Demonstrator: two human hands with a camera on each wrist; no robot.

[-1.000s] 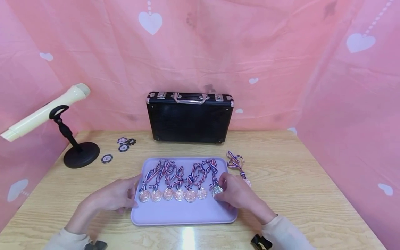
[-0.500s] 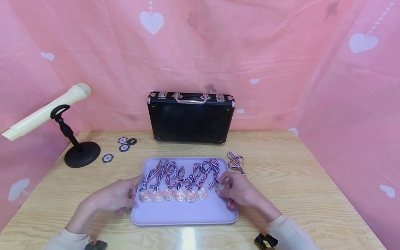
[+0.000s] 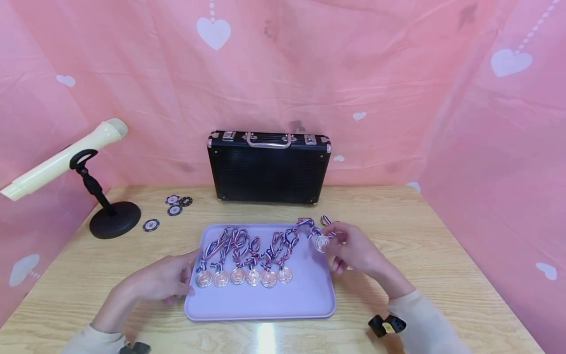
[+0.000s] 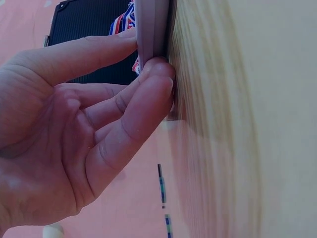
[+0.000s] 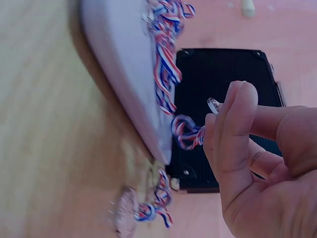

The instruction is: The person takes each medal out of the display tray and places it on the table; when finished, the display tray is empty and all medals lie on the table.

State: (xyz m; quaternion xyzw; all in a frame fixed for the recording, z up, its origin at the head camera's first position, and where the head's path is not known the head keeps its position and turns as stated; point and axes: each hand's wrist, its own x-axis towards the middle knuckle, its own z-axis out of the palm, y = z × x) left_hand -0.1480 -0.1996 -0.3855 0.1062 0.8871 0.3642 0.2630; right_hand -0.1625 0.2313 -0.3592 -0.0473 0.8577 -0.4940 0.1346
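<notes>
Currently the right hand (image 3: 353, 250) pinches a silver medal (image 3: 321, 243) between thumb and fingers, lifted clear above the far right corner of the lilac tray (image 3: 261, 305), its striped ribbon (image 3: 306, 223) trailing toward the tray's far edge. Left hand (image 3: 163, 278) grips the tray's left rim, thumb on top and fingers curled beneath. Six medals (image 3: 244, 277) lie in a row on the tray, ribbons (image 3: 247, 243) spread behind them. Another medal (image 5: 124, 210) rests on the wooden table (image 3: 442, 255) just right of the tray, largely hidden behind the right hand in the head view. Behind the tray stands a black case (image 3: 268, 167), upright; poker chips (image 3: 170, 209) and a stand with a cream handheld unit (image 3: 62, 160) sit to the tray's far left
</notes>
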